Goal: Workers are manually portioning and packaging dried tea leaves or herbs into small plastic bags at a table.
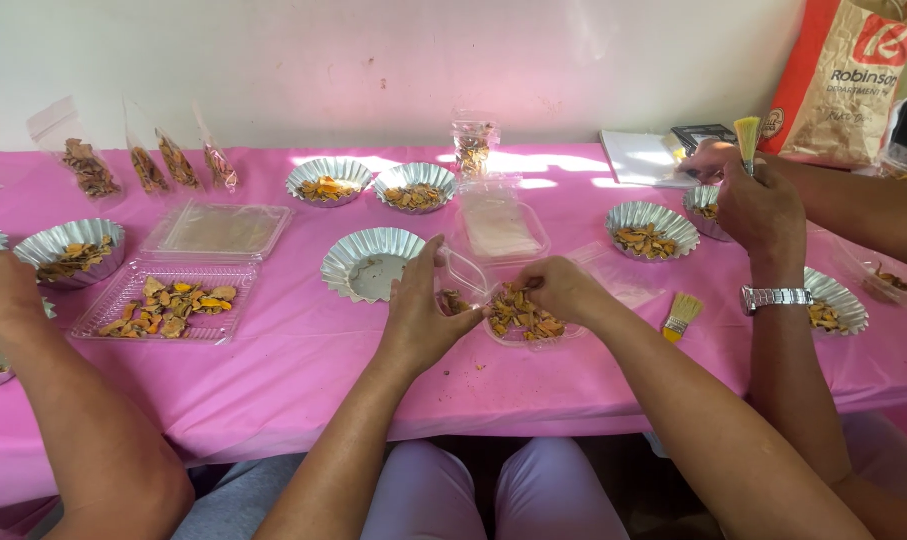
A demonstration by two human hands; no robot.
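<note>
A small clear plastic pouch holding a few orange-brown dried slices is held open near the front middle of a long table covered in a bright pink plastic cloth. The person's left hand grips the pouch by its left side, fingers curled round it and thumb against the film. The right hand sits just to the right, fingertips pressed together on dried slices over a shallow clear plastic tray heaped with the same orange-brown pieces; whether a slice is actually pinched is hard to tell, since the fingers hide it. Just left of the pouch stands a fluted silver foil cup, nearly empty. Farther left lies a clear hinged plastic box of dried slices with its lid open behind it, and beyond that another filled foil cup. Against the white wall lean 4 narrow filled pouches, and 2 filled foil cups sit side by side near the back. To the right of the tray a small yellow-bristled brush rests on the cloth. At the far right a co-worker's hand, with a metal watch on the wrist, holds a second brush upright. Another person's forearm crosses the lower left.
</note>
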